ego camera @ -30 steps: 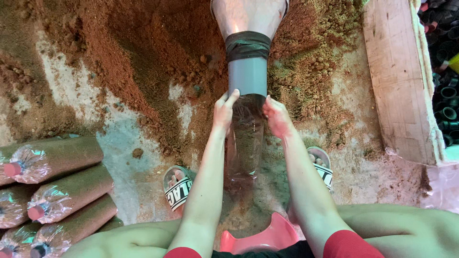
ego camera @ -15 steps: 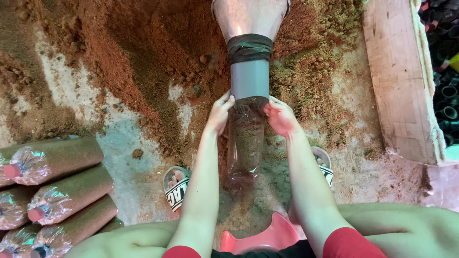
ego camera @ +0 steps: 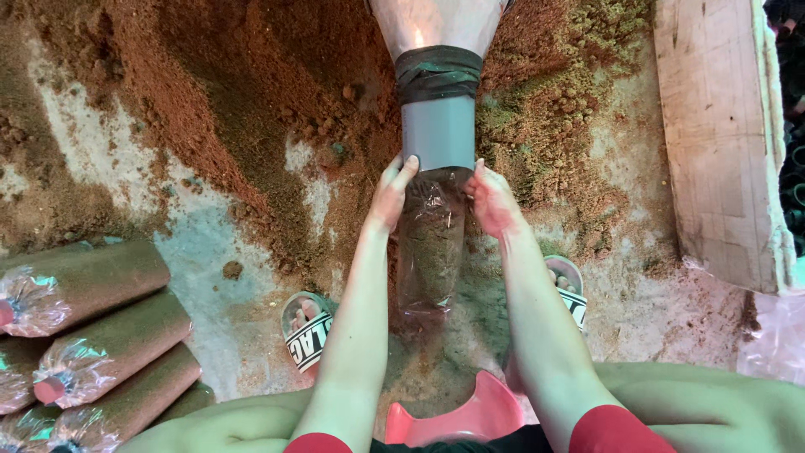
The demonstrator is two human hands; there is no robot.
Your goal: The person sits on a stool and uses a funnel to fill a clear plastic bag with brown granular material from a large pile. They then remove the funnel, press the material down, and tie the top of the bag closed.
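Note:
A clear plastic bag point(ego camera: 432, 247) hangs from a grey pipe spout point(ego camera: 438, 132) under a metal funnel point(ego camera: 436, 23). Brown sawdust-like material fills the bag partway. My left hand point(ego camera: 391, 193) grips the left side of the bag's mouth against the spout. My right hand point(ego camera: 491, 200) holds the right side the same way. A dark band point(ego camera: 438, 74) wraps the joint between funnel and pipe.
Several filled, tied bags point(ego camera: 92, 335) lie stacked at the lower left. Loose brown material point(ego camera: 210, 109) covers the concrete floor. A wooden board point(ego camera: 721, 134) stands at the right. My sandalled feet point(ego camera: 306, 331) flank the bag, and a pink stool point(ego camera: 457, 415) sits under me.
The brown material in the bag has risen. Both hands stay at the bag's mouth, almost unmoved.

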